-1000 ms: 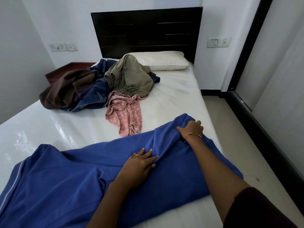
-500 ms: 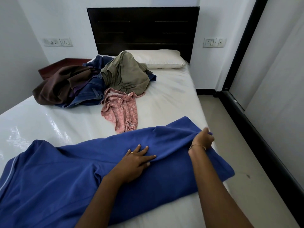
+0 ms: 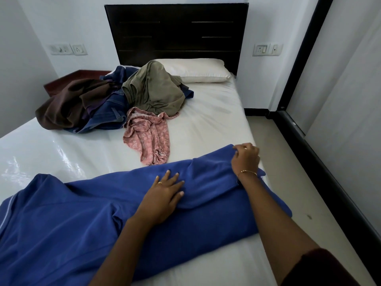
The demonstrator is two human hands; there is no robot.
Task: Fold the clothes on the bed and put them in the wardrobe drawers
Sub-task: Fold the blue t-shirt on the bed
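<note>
Blue garment (image 3: 86, 219) — no label; right hand (image 3: 245, 158) pinches corner.

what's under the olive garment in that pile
The olive garment lies on a dark blue garment, which shows at both of its sides, and its lower edge overlaps the top of the pink garment. What lies beneath its middle is covered.

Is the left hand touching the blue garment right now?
Touching. The head view shows the left hand lying flat, fingers spread, pressed on the blue garment, with no gap, while the right hand pinches its far edge.
</note>
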